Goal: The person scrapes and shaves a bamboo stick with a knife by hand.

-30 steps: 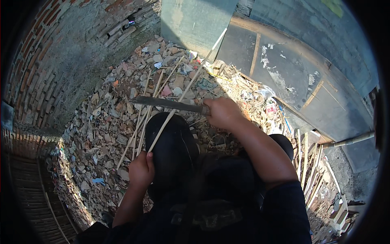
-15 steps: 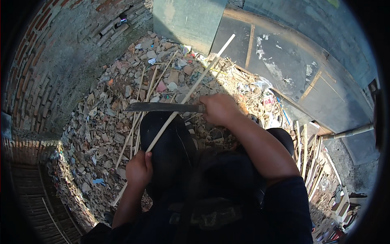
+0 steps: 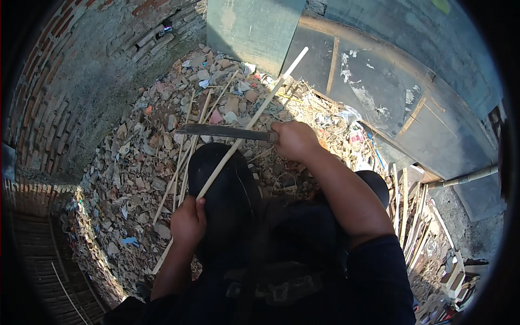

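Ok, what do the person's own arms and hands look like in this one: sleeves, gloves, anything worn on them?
Both hands are bare, with no gloves, rings or watch visible. The left hand leads to a forearm bare as far as the view shows; its upper part is in shadow. The right hand also leads to a bare forearm, with a dark, navy-looking sleeve that starts at about the elbow.

The stick is pale cream, the blade dull grey. The trousers are black. The wall is red-brown brick, and the rubble mottled tan and pink.
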`<state>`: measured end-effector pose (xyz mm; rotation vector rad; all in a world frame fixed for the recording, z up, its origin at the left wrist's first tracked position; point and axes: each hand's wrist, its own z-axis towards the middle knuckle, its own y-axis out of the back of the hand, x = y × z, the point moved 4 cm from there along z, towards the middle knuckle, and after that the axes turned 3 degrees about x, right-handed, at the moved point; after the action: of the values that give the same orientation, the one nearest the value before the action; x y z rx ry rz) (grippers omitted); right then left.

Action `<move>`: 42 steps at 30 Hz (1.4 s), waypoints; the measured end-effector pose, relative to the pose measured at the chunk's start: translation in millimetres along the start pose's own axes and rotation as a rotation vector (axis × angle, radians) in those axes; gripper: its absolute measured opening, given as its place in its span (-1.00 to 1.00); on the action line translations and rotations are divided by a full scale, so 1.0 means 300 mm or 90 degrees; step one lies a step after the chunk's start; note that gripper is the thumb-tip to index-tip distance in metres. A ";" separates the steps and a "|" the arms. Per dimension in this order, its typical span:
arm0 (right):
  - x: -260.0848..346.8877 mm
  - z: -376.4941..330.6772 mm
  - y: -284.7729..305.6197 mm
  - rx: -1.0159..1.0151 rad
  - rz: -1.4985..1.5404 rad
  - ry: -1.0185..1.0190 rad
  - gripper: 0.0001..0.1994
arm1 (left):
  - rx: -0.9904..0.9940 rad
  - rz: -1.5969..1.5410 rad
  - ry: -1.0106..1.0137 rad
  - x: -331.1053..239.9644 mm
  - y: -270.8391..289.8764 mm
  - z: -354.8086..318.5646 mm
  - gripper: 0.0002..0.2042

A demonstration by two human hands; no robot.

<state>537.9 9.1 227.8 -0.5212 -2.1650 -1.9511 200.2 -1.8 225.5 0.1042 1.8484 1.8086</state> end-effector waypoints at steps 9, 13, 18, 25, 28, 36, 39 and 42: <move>0.014 0.014 -0.013 0.004 -0.025 0.026 -0.74 | -0.012 0.002 0.003 -0.007 0.000 -0.004 -0.71; 0.027 0.008 0.000 -0.013 -0.015 0.021 -0.73 | -0.004 -0.001 0.002 0.013 -0.008 -0.006 -0.72; 0.004 0.019 0.003 -0.013 -0.059 0.041 -0.76 | -0.009 -0.003 0.001 0.003 0.001 -0.010 -0.72; 0.051 -0.001 0.007 -0.033 -0.050 0.061 -0.79 | 0.007 -0.014 0.002 0.029 -0.011 -0.008 -0.71; -0.002 0.020 -0.004 -0.067 -0.024 0.036 -0.81 | -0.008 -0.020 -0.007 0.022 -0.010 -0.010 -0.70; 0.046 0.010 0.016 -0.054 -0.034 0.061 -0.70 | 0.028 -0.014 0.020 0.026 -0.009 0.001 -0.69; 0.021 0.022 0.010 -0.034 -0.112 0.104 -0.69 | 0.014 -0.025 -0.001 0.025 -0.010 -0.009 -0.69; -0.117 0.044 0.033 -0.068 0.016 -0.046 -0.65 | -0.013 -0.055 -0.013 0.009 -0.009 0.012 -0.70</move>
<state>575.4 18.1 222.5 -0.6429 -2.0946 -2.0736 200.4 2.3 222.2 0.0343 1.7930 1.7603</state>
